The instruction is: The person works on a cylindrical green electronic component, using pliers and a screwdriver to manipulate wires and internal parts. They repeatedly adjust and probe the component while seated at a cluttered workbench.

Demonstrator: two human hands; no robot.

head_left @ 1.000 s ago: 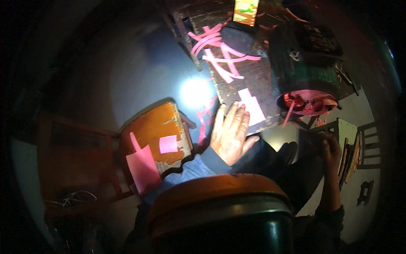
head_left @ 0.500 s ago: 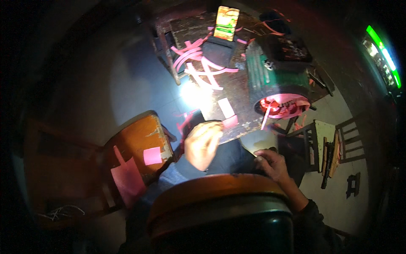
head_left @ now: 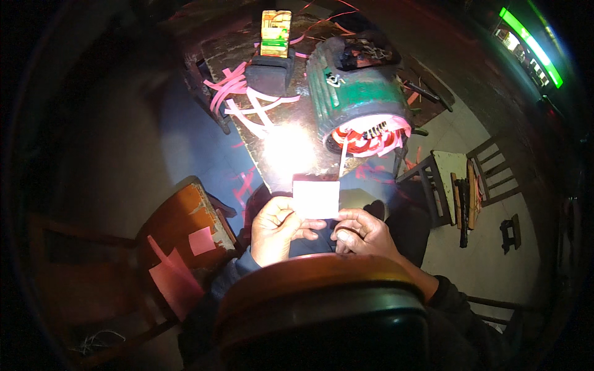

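I had 1 pale sheet (head_left: pixel 316 200) up nr the worktop (head_left: pixel 303 117): L hand (head_left: pixel 273 229) pinched its L edge, R hand (head_left: pixel 365 232) at lower R corner, grip unclear. Prob. positioning; next move called for steady pinch.

**Rough wood, painted metal, smooth paper**

The counter (head_left: pixel 296 112) looks like dark wood, rough and scuffed. Just off its near edge, the sheet (head_left: pixel 315 199) looks like smooth paper or thin card, whitened by glare. Toward its left edge, pink strips (head_left: pixel 230 86) appear papery and matt. Toward its right edge, the ribbed green housing (head_left: pixel 365 91) looks like painted metal, scraped dull; the red windings (head_left: pixel 356 147) inside gleam.
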